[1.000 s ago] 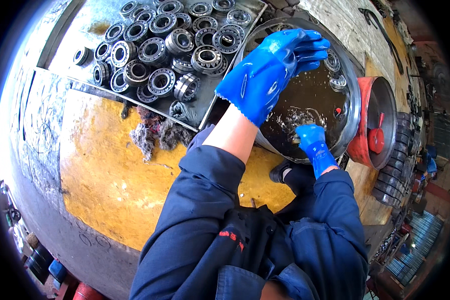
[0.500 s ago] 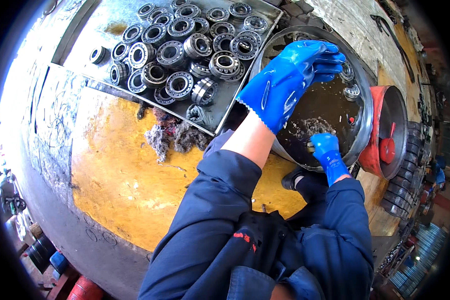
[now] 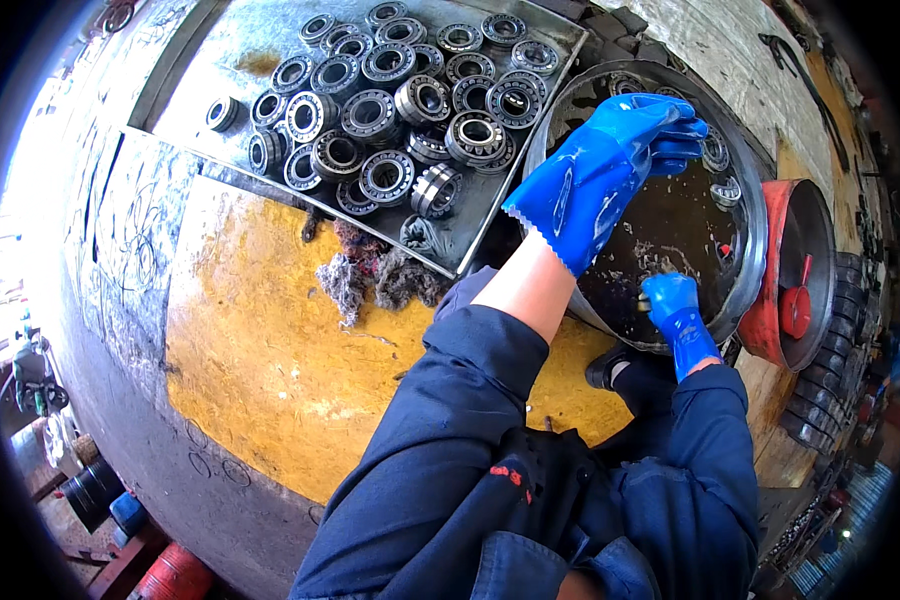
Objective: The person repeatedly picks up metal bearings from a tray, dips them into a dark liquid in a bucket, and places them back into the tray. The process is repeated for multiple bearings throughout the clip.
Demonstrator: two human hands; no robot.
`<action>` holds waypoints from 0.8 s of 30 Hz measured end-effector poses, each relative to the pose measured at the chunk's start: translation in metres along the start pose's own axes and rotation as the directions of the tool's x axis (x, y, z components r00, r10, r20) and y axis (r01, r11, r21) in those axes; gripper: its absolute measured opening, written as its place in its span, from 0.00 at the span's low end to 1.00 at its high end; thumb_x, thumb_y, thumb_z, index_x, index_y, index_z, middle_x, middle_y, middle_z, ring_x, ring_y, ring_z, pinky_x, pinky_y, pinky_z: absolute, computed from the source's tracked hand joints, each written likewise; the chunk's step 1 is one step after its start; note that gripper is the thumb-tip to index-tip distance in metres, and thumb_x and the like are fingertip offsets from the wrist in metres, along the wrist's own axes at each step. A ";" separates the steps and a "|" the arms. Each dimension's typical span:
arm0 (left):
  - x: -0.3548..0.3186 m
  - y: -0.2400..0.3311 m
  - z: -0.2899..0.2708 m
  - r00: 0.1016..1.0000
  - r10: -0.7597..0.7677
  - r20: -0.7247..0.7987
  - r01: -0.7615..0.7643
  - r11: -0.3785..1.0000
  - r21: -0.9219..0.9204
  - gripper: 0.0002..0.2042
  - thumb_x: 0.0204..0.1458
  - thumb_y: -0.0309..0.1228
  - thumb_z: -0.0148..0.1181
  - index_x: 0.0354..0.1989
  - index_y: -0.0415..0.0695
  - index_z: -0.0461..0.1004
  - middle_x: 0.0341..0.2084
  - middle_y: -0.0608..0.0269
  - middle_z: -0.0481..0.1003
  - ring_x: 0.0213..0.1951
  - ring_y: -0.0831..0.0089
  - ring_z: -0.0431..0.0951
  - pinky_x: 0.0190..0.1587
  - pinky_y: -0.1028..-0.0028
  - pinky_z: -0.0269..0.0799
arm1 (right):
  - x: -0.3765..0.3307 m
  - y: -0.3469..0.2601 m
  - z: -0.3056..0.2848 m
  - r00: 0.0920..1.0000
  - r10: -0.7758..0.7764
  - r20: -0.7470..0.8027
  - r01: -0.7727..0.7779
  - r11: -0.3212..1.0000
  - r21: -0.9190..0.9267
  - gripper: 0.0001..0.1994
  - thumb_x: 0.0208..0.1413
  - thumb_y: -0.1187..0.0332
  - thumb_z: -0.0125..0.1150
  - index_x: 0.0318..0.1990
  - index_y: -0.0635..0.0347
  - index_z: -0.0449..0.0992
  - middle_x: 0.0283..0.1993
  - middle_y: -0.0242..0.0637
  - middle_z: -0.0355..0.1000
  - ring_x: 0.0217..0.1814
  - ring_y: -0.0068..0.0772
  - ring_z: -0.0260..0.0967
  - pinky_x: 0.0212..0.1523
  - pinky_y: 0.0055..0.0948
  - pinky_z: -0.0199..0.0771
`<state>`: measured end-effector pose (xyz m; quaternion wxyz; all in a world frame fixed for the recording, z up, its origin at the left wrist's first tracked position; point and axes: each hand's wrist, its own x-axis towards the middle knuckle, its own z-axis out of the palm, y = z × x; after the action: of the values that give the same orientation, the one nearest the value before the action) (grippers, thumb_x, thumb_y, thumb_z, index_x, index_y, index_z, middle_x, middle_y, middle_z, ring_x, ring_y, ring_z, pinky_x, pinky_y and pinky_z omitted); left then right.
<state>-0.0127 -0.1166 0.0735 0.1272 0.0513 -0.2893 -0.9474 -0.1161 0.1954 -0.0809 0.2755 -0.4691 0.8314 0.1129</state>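
Note:
A round metal tub [image 3: 748,290] of dark, murky liquid stands in front of me on the right. Over its left side is my left hand [image 3: 642,135] in a long blue rubber glove, its fingers pressed together and curled; whatever they hold is hidden. My right hand [image 3: 672,297], gloved in blue too, is closed at the near side of the tub, just over the liquid. A small yellowish piece of something shows at its fingers, too little to name. Metal roller bearings, such as this one [image 3: 727,192], sit along the tub's far right inner edge.
Left of the tub, a metal tray [image 3: 205,150] carries several roller bearings [image 3: 386,177]. Grey rags [image 3: 406,280] lie beside it on the yellow floor sheet [image 3: 270,340]. A red container [image 3: 765,325] with a red object inside stands right of the tub, near stacked dark rings [image 3: 820,400].
The whole view has shifted, so everything sits further right and slightly lower. My left hand keeps its curled pose above the tub. My right hand remains closed at the near side.

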 end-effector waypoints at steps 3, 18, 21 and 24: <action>0.004 -0.006 -0.004 1.000 0.017 0.004 -0.016 0.999 -0.042 0.15 0.62 0.38 0.61 0.51 0.42 0.78 0.44 0.53 0.83 0.43 0.59 0.84 0.44 0.59 0.79 | -0.006 0.006 0.007 0.908 0.384 -0.165 -0.340 0.908 0.243 0.15 0.53 0.59 0.61 0.39 0.60 0.83 0.42 0.51 0.81 0.49 0.59 0.79 0.48 0.52 0.77; 0.007 -0.005 0.005 0.999 -0.038 0.003 0.038 0.999 0.000 0.16 0.61 0.40 0.61 0.51 0.43 0.78 0.45 0.53 0.83 0.43 0.58 0.84 0.44 0.59 0.80 | -0.004 0.025 0.018 0.928 0.369 0.043 -0.358 0.855 0.375 0.17 0.49 0.58 0.63 0.40 0.61 0.83 0.36 0.53 0.80 0.47 0.52 0.80 0.46 0.48 0.77; -0.004 0.000 0.009 0.999 -0.013 0.051 0.010 0.998 0.058 0.21 0.66 0.47 0.53 0.57 0.44 0.75 0.53 0.52 0.80 0.51 0.57 0.82 0.51 0.62 0.80 | -0.014 0.050 0.043 0.927 0.369 0.066 -0.335 0.737 0.587 0.20 0.46 0.55 0.64 0.43 0.58 0.83 0.42 0.55 0.80 0.48 0.64 0.77 0.48 0.51 0.76; -0.013 0.007 0.006 1.000 -0.012 -0.015 0.014 0.995 0.098 0.25 0.66 0.51 0.51 0.60 0.43 0.71 0.54 0.50 0.79 0.52 0.56 0.82 0.52 0.61 0.79 | -0.011 -0.012 -0.002 0.972 0.223 -0.075 -0.207 0.962 0.180 0.17 0.46 0.56 0.65 0.41 0.54 0.85 0.42 0.51 0.81 0.48 0.58 0.78 0.48 0.50 0.77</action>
<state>0.0005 -0.1156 0.0828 0.1204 0.0661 -0.3340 -0.9325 -0.1020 0.1954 -0.0723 0.2609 -0.3554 0.8963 0.0482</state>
